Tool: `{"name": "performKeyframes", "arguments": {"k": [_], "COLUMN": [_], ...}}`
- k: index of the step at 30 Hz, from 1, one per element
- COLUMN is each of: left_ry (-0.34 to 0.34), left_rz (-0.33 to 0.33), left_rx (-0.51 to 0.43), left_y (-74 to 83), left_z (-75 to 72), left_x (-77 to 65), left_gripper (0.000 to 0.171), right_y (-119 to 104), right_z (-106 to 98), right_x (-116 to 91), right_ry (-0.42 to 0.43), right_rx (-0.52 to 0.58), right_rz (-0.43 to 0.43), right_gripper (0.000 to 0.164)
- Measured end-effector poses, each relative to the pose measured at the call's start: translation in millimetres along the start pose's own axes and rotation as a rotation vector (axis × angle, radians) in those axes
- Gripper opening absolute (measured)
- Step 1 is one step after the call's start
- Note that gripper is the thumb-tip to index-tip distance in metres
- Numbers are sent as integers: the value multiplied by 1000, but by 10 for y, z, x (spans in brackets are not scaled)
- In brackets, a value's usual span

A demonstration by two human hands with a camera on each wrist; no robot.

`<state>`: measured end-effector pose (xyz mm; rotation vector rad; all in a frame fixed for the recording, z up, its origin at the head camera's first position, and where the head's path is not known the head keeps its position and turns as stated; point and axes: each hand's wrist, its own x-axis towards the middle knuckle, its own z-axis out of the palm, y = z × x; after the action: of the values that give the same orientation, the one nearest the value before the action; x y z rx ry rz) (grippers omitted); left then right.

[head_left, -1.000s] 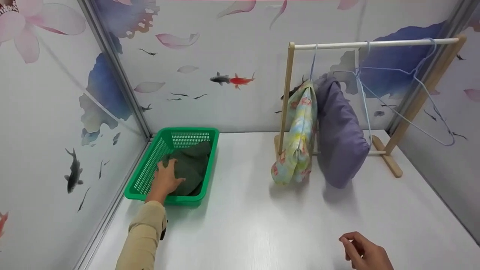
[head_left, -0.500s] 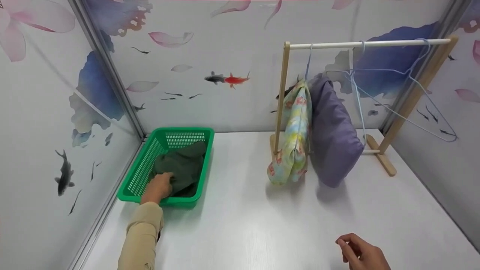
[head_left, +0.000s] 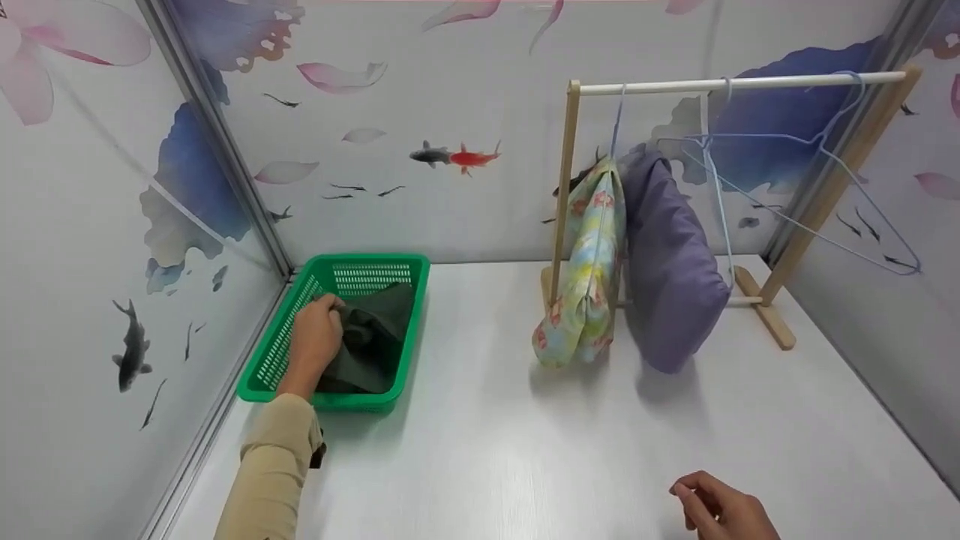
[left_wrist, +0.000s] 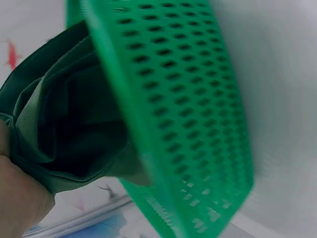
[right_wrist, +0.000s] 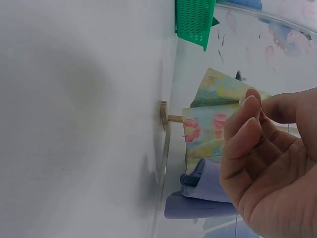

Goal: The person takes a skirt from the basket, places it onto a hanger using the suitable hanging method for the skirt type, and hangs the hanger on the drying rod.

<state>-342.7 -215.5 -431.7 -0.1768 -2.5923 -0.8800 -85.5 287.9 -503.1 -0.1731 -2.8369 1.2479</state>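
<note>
White walls [head_left: 465, 217] bear printed fish [head_left: 474, 158] and petals [head_left: 341, 78] — grey corner strips [head_left: 214, 135] — around a shiny tabletop [head_left: 487, 450].

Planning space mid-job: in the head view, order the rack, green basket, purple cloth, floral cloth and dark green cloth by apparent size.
Rack (overall outline)
Green basket
Purple cloth
Floral cloth
Dark green cloth: smallest visible area, but partly hidden by the left hand, so its rank is unsure
</note>
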Motion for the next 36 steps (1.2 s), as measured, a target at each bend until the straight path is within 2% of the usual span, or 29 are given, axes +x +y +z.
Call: {"name": "performKeyframes", "arguments": {"k": [3,8,16,21,26,36], "left_ry": [79,166,297,329,331,337], "left_rz": [33,91,180,213,285,464], "left_rx": [-55,-144,-246,-325,-431,-538], "left_y": [160,426,805,1058,1311,1789], "left_z": [-69,-208,-489,-674,-807,-900], "left_x": [58,134,136,90,2,-189], "left_gripper": [27,29,30,31,30,28], "right_y": [-8,-30,-66,-58,-53,-83], "right_z": [-13,-21,16,24,10,50], "right_x": [-18,-44,-73,-79,-43,-25], "right_ry": [7,67,99,104,91,71], "right_rx": [9,57,81,72,65,71], "right_rz": [12,22,51,40,41,107], "right_gripper": [25,21,16,17,18,24]}}
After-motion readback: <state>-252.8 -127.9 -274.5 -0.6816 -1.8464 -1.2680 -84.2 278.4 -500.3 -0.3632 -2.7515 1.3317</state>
